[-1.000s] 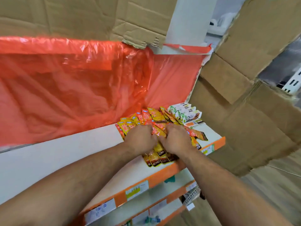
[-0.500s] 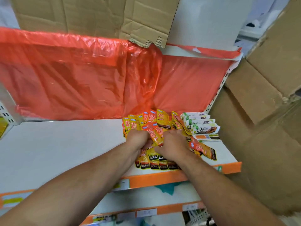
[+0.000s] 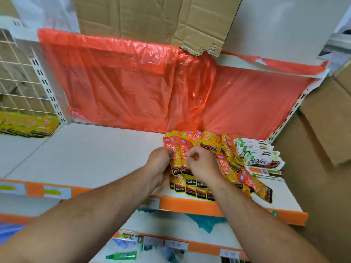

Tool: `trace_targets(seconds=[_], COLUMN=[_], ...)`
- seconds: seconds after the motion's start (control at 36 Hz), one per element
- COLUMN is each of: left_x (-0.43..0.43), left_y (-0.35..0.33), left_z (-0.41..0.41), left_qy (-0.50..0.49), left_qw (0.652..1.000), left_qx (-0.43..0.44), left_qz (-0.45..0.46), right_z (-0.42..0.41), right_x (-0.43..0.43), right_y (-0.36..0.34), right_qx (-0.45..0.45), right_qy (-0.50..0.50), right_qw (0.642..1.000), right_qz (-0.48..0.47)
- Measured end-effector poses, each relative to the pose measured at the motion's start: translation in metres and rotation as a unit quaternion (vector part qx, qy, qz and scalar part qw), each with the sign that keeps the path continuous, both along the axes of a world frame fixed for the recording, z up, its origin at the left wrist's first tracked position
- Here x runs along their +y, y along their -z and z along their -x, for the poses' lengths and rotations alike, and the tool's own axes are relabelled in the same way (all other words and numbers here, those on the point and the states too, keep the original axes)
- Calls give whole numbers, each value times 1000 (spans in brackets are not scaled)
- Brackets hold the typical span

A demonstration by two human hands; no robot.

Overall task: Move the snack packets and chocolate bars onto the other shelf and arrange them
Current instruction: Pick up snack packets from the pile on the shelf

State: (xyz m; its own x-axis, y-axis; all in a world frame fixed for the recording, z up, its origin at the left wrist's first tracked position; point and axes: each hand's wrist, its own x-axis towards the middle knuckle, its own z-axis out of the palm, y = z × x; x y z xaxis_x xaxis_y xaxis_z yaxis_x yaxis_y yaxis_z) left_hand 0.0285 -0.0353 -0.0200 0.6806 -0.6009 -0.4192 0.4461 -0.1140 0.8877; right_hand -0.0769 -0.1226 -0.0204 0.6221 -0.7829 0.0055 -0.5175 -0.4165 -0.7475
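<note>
A heap of orange and yellow snack packets (image 3: pixel 226 164) lies on the right part of a white shelf (image 3: pixel 91 154) with an orange front edge. My left hand (image 3: pixel 159 160) and my right hand (image 3: pixel 201 164) both grip a bunch of these packets (image 3: pixel 177 152), lifted slightly above the ones lying flat. To the right of the heap, white and green chocolate bars (image 3: pixel 260 156) are stacked against the shelf's right upright. More yellow packets (image 3: pixel 28 124) lie on the neighbouring shelf at the far left.
Red plastic sheeting (image 3: pixel 133 88) covers the back wall of the shelf, with cardboard (image 3: pixel 152 18) above it. Cardboard boxes (image 3: pixel 326 130) stand to the right. Lower shelves (image 3: pixel 171 230) with price labels and a few small items run below.
The camera has swung left and up, bringing the left shelf section into view. Both hands have gathered a bunch of packets and raised it a little off the heap.
</note>
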Motion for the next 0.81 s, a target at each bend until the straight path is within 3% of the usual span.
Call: trace_targets(seconds=[0.17,0.33,0.81], left_x=[40,82,238], left_y=[1,-4,6], left_z=[-21,-50,-157], left_qy=[-23,-45,-148], left_qw=[998,998,987], left_qx=[28,0,-62], left_qz=[41,45,-14], right_z=[-42,-86,-200], right_x=[26,54,191], right_y=[4,7,-7], right_qx=[-87,-100,-77], right_qy=[30,-51,-142], right_qw=[987,970,954], right_qz=[-135,-214,-252])
